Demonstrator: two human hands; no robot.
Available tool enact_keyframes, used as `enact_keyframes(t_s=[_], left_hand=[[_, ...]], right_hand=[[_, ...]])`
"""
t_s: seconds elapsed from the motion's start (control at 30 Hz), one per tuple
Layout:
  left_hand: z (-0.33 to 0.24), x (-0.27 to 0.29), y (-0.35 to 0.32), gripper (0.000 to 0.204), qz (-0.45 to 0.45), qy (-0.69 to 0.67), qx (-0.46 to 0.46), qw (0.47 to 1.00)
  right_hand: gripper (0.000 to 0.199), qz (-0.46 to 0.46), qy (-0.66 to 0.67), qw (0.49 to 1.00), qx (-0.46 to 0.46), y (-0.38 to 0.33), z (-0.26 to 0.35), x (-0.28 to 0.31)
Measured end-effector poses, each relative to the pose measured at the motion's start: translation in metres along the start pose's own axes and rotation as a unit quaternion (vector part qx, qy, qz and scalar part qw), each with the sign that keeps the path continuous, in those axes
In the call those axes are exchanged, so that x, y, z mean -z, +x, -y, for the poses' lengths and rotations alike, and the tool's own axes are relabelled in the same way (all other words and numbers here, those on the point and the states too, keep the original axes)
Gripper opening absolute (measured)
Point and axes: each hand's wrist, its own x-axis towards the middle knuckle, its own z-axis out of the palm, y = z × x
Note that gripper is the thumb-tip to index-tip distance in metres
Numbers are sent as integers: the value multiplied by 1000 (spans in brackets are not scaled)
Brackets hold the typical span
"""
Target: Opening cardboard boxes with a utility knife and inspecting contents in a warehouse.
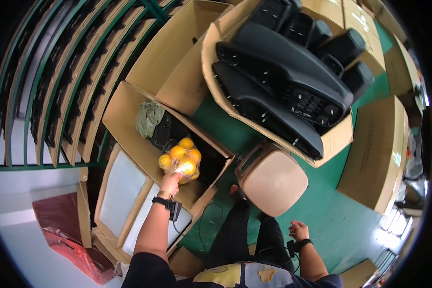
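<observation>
My left hand (169, 185) is closed on the gathered top of a clear plastic bag of oranges (183, 157). The bag, with several round orange fruits in it, is over an open cardboard box (125, 113). Inside that box lie a crumpled grey-green cloth or bag (149, 118) and some dark things that I cannot make out. On the other side, my right hand (299, 231) hangs low beside my leg, its fingers loosely bent and apart, with nothing visible in it. A black band with a small device and cable is on each wrist.
A beige plastic stool (272, 182) stands on the green floor (321, 204) before my feet. Beyond it, a large carton (338, 139) holds long black moulded parts (293, 72). Green racks (57, 96) fill the far left. A closed cardboard box (373, 153) stands at right.
</observation>
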Motion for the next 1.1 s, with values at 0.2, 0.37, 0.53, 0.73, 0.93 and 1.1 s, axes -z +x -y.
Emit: enact_keyframes(t_s=[0.2,0.37,0.53,0.73,0.93,1.1], left_hand=[[118,81,169,23,-131,192,-174,957],[152,-44,186,33,-35,440,5,897],[137,-57,159,36,20,453,96,886],[173,-44,170,36,-21,436,111,893],[190,-1,167,23,61,601,-1,797],[143,14,79,17,-123,368,-184,903]], right_hand=[[23,14,-72,997,-19,-11,24,-41],[23,-73,-100,991,-51,-48,4,18],[32,-40,-166,985,-17,-61,12,34],[32,2,-193,981,-13,-59,32,11],[31,25,-177,983,-30,-47,12,61],[22,-3,-111,994,-21,-45,14,112]])
